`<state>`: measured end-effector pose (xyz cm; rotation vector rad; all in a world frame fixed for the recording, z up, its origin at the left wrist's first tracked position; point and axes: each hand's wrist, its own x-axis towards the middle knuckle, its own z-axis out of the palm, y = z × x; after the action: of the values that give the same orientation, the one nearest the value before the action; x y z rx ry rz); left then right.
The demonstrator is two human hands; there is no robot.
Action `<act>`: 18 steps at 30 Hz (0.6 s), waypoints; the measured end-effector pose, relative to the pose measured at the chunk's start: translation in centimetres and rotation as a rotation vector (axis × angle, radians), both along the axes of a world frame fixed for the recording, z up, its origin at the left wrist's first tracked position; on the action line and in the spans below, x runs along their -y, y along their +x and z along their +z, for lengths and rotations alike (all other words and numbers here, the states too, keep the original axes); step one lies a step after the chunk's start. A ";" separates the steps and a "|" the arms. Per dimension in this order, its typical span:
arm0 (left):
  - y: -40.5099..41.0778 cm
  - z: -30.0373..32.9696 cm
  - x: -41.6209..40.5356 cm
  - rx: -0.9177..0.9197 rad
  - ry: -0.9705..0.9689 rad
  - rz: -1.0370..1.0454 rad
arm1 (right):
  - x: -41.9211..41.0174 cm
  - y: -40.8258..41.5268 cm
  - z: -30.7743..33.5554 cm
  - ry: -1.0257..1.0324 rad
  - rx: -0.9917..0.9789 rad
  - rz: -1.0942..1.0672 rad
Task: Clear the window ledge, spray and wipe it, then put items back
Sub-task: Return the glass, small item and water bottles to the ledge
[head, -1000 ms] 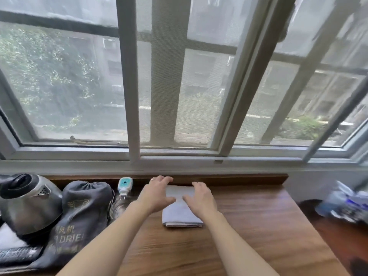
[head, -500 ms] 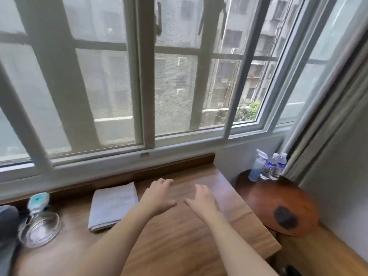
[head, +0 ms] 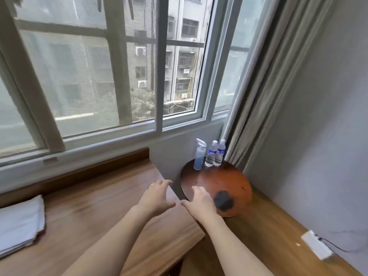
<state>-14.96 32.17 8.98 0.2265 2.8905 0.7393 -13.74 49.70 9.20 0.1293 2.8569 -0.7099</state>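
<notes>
From the head camera I see both bare forearms reaching forward over the right end of the long wooden window ledge (head: pixel 95 212). My left hand (head: pixel 154 198) hovers above the ledge's right corner with its fingers spread and lightly bent, a thin ring on one finger, and it holds nothing. My right hand (head: pixel 202 202) sits just beside it at three o'clock, past the ledge's edge and over the near rim of the round reddish-brown wooden side table (head: pixel 235 184); its fingers are also loose and spread, and nothing is in them. The two thumbs point toward each other, near but apart.

At nine o'clock from the hands, well apart at the far left edge, the folded pale grey cloth (head: pixel 20 224) lies flat on the ledge, blurred. At one o'clock from the hands, at the back of the round table against the wall, the translucent blue spray bottle with a white trigger head (head: pixel 199 155) stands upright. Just beside it at three o'clock stand two clear plastic water bottles with blue labels (head: pixel 215 154), touching each other. A dark, irregular patch (head: pixel 224 202) marks the table's near side, just right of my right hand.

A grey curtain (head: pixel 264 92) hangs at twelve o'clock from the table. At four o'clock, low on the wall, a white rectangular box with a black cord (head: pixel 316 247) rests on the wooden floor
</notes>
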 end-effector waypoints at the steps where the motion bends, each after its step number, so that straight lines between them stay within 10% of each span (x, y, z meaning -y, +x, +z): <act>1: -0.7 0.0 -1.0 0.004 0.004 -0.006 | -1.0 -0.5 -0.2 -0.010 -0.005 -0.020; 18: -16.4 -3.3 -12.6 0.079 0.143 -0.150 | -11.6 -12.5 -3.5 -0.057 -0.002 -0.266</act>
<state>-31.40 44.79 5.64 0.4163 2.7128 0.9053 -26.24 61.32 5.67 0.5084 2.8473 -0.8385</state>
